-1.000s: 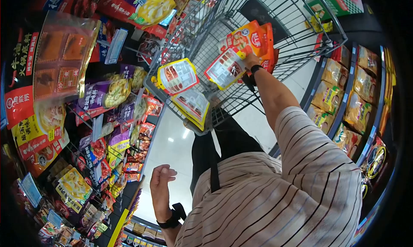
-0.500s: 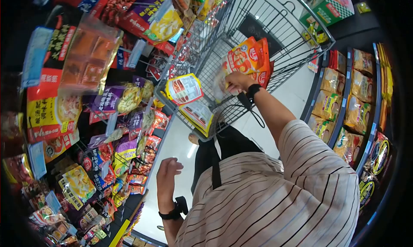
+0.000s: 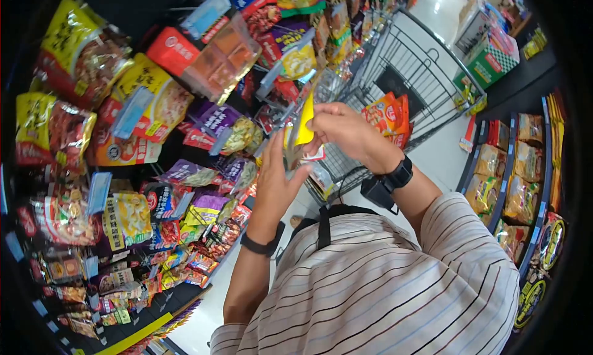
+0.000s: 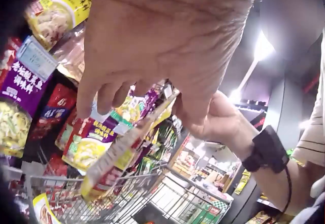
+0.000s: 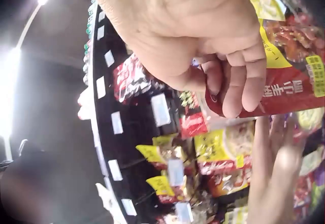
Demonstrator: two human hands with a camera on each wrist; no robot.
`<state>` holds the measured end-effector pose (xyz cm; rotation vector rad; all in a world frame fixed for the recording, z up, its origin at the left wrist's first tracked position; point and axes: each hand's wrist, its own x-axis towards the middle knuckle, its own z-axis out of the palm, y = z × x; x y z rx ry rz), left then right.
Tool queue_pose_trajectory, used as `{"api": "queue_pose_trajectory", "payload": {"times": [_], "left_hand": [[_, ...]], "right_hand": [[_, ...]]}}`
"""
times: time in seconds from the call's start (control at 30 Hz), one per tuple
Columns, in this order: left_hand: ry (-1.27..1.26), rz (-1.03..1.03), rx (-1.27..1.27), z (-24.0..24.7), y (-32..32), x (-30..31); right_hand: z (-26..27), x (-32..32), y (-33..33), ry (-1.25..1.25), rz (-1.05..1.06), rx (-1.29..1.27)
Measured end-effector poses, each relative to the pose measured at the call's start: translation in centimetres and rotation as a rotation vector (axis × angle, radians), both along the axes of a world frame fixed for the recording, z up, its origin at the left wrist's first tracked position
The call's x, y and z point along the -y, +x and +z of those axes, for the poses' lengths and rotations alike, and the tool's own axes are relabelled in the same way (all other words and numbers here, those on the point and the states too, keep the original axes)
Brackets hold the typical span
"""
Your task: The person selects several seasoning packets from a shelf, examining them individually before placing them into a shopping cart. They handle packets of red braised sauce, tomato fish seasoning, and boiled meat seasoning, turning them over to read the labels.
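Note:
My right hand [image 3: 349, 132] pinches one end of a red and yellow seasoning packet [image 5: 292, 84], with fingers curled over its edge in the right wrist view. The packet [image 3: 302, 126] stands nearly edge-on in the head view, between the two hands in front of the shelf. My left hand [image 3: 275, 182] is raised right beside it, fingers fairly straight and the thumb spread apart. In the left wrist view the left hand [image 4: 162, 36] fills the top, and the packet [image 4: 114, 165] hangs below its fingers.
A wire shopping cart [image 3: 426, 46] stands ahead, with orange-red packets [image 3: 389, 117] inside. To the left, a shelf rack holds several hanging seasoning pouches [image 3: 130, 219] with price tags. Bagged goods [image 3: 525, 163] line the right shelf. A green box [image 3: 488, 64] stands beyond the cart.
My right hand has lifted a packet out of the cart and brought it left, toward the shelf. The left hand has risen from beside the body to the packet. The view has swung left.

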<state>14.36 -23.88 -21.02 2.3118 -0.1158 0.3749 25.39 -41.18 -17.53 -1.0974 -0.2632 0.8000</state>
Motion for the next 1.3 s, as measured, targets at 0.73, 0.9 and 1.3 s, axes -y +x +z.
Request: {"api": "queue_pose_trajectory", "payload": {"times": [0.73, 0.9, 1.3], "left_hand": [[-1.328, 0.191, 0.168, 9.0, -10.4, -10.3], [-1.305, 0.223, 0.148, 9.6, -11.6, -10.4], [-1.334, 0.212, 0.107, 10.8, -12.9, -10.7]], "right_hand": [[5.1, -8.1, -7.7, -0.04, 0.289, 0.408], [4.4, -9.2, -9.3, -0.043, 0.37, 0.332], [4.7, -9.7, -10.7, -0.113, 0.254, 0.354]]}}
